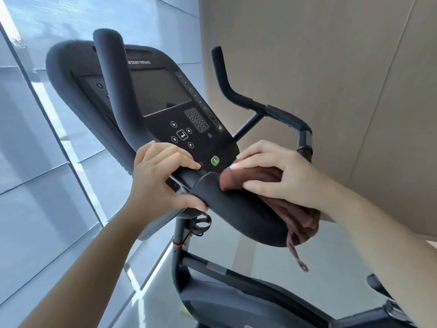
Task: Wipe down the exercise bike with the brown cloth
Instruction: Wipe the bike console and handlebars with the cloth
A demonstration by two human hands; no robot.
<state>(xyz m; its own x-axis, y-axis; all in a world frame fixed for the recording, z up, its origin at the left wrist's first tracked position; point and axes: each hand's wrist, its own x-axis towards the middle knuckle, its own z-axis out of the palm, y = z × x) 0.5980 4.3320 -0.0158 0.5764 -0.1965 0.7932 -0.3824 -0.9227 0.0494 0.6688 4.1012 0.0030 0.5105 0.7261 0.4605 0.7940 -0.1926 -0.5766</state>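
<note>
the right hand (279, 171) curls its fingers, close together, over the bunched brown cloth (255, 179), pressing it onto the padded armrest (236, 209). the cloth's tail and hanging loop (301, 262) droop off the pad's edge and could snag on the frame. the left hand (160, 176) grips the handlebar (186, 177), thumb under, fingers together on top. just beyond, the green button (215, 160) on the console (165, 98) sits near the cloth; a forward sweep might press it.

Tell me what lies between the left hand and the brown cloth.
Head view: the rounded end of the black padded grip lies between the left hand and brown cloth.
</note>
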